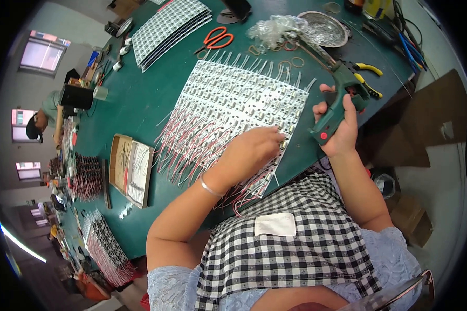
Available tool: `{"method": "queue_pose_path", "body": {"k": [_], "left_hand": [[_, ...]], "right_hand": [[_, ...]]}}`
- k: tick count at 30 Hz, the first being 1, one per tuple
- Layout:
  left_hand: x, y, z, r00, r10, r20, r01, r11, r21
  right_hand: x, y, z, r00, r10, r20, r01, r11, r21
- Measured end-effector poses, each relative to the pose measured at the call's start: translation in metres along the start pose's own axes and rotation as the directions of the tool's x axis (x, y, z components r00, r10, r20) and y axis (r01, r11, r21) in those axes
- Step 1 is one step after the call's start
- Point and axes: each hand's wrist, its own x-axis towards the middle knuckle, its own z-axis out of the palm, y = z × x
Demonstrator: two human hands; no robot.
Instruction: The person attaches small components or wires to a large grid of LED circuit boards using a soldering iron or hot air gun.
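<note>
Item one: a white circuit panel point(244, 101), with rows of small components and many thin red and white wires point(192, 132), lay flat and slantwise on the green bench point(127, 111), in front of the person and left of the right hand point(345, 137). Item two: a green gun-shaped tool point(343, 85), long metal barrel, held in the right hand, the grip wrapped round its handle. The tool stood just beside the panel's right edge; its barrel ran forward and leftward past the far right corner, its tip beyond the far edge, near a clear plastic bag point(272, 32), not over the components. The panel's right edge ran from that far corner back toward the person. The left hand point(251, 150) was the nearer to the panel, reaching across it with fingertips at the components along that right edge; this grip was narrow, fingers bunched, and whether it pinched anything could not be told. Also present: yellow-handled pliers point(369, 68), right of the tool; orange-handled scissors point(217, 38), beyond the panel.
</note>
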Motion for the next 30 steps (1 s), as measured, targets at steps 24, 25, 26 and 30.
{"method": "queue_pose_path", "body": {"k": [24,25,26,30], "left_hand": [[-0.050,-0.067,-0.043,0.726,-0.464,-0.507,0.683,0.569,0.459],[-0.053,-0.067,-0.044,0.721,-0.462,-0.517,0.689,0.564,0.455],[-0.056,-0.068,-0.044,0.701,-0.474,-0.533,0.710,0.530,0.464],[-0.065,-0.060,-0.050,0.648,-0.523,-0.554,0.762,0.459,0.457]], "right_hand": [[-0.013,0.067,0.055,0.990,0.122,0.074,-0.096,0.952,-0.290],[-0.014,0.068,0.054,0.988,0.127,0.084,-0.097,0.951,-0.294],[-0.017,0.069,0.053,0.987,0.131,0.090,-0.103,0.959,-0.263],[-0.029,0.071,0.052,0.985,0.149,0.091,-0.125,0.965,-0.231]]}}
